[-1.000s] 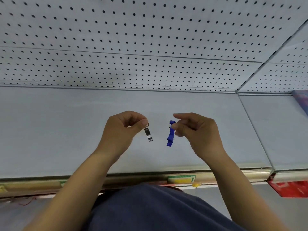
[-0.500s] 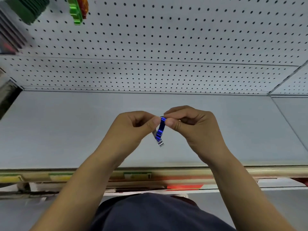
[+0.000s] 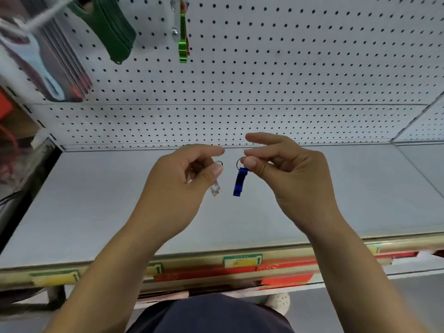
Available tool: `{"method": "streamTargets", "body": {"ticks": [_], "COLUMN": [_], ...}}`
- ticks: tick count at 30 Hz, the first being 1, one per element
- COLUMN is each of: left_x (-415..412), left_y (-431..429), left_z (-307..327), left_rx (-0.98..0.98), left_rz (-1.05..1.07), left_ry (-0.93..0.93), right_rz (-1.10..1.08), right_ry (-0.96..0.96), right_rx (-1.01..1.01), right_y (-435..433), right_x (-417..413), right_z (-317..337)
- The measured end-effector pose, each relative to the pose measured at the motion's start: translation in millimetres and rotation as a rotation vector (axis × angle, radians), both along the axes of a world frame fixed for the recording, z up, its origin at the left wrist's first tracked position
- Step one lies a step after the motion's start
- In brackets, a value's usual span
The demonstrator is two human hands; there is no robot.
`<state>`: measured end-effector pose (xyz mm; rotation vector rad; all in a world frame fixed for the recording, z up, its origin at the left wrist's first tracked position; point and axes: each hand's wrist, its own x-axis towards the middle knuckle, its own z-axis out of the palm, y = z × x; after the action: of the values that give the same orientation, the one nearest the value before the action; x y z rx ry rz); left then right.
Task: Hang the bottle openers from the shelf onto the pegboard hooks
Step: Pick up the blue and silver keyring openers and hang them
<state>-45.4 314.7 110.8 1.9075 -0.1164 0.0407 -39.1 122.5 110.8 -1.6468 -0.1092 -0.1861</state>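
Observation:
My left hand [image 3: 177, 186] pinches the key ring of a silver bottle opener [image 3: 215, 189], which dangles below the fingers. My right hand [image 3: 290, 179] pinches the ring of a blue bottle opener [image 3: 239, 181], also hanging down. Both hands hover close together over the grey shelf [image 3: 96, 212], the two openers a small gap apart. Up on the white pegboard [image 3: 288, 68] a green bottle opener [image 3: 182, 44] hangs from a hook [image 3: 175, 30], with a red one partly hidden behind it.
Dark green pouches [image 3: 110, 30] hang at the pegboard's upper left, beside packaged goods [image 3: 43, 68] at the far left edge. Price labels [image 3: 242, 260] run along the shelf's front rail. A second shelf section [image 3: 427, 169] adjoins on the right.
The hands, which had come together with the openers touching, have parted again and risen. The view has tilted up and left, bringing the hanging green opener and pouches into sight.

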Motion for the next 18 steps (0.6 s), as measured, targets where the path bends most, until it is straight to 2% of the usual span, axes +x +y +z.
{"method": "streamTargets", "body": {"ticks": [7,14,18], "left_x": [2.1,-4.0,-9.8], "left_y": [34.1,54.0,55.8], "left_z": [28.6,64.9,79.7], "left_rx": [0.054,-0.001,-0.114], "left_rz": [0.064,0.053,0.082], "left_ry": [-0.219,-0.432,-0.461], "right_rz": [-0.022,-0.003,0.003], "right_ry": [-0.198,-0.353,-0.401], "right_rx": [-0.086,0.051,0.096], "right_y": [33.1,61.0,71.7], "right_x": [6.0,3.4,7.2], "right_z": [36.7,81.0,99.6]}}
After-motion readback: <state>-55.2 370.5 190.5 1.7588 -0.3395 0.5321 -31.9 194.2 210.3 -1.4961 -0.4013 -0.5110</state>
